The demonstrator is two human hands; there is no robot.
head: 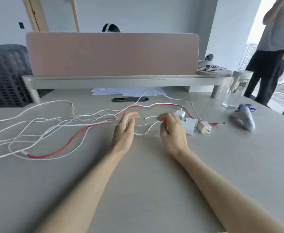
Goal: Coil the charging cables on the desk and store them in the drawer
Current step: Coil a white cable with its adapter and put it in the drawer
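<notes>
Several white charging cables (pixel 42 130) lie tangled across the left and middle of the grey desk (pixel 146 174), with one red cable (pixel 67 145) winding through them. My right hand (pixel 171 130) pinches a thin white cable (pixel 150 126) near its plug end, fingers curled. My left hand (pixel 124 130) hovers beside it with its fingers straight and blurred, holding nothing. Three white charger blocks (pixel 190 124) sit just right of my right hand. No drawer is in view.
A pink divider panel (pixel 112 54) on a shelf rail closes the back of the desk. A glass jar (pixel 237 88) and a crumpled wrapper (pixel 243 118) lie at the right. Papers (pixel 121 92) lie under the rail. A person stands at the far right; a black crate is at the left.
</notes>
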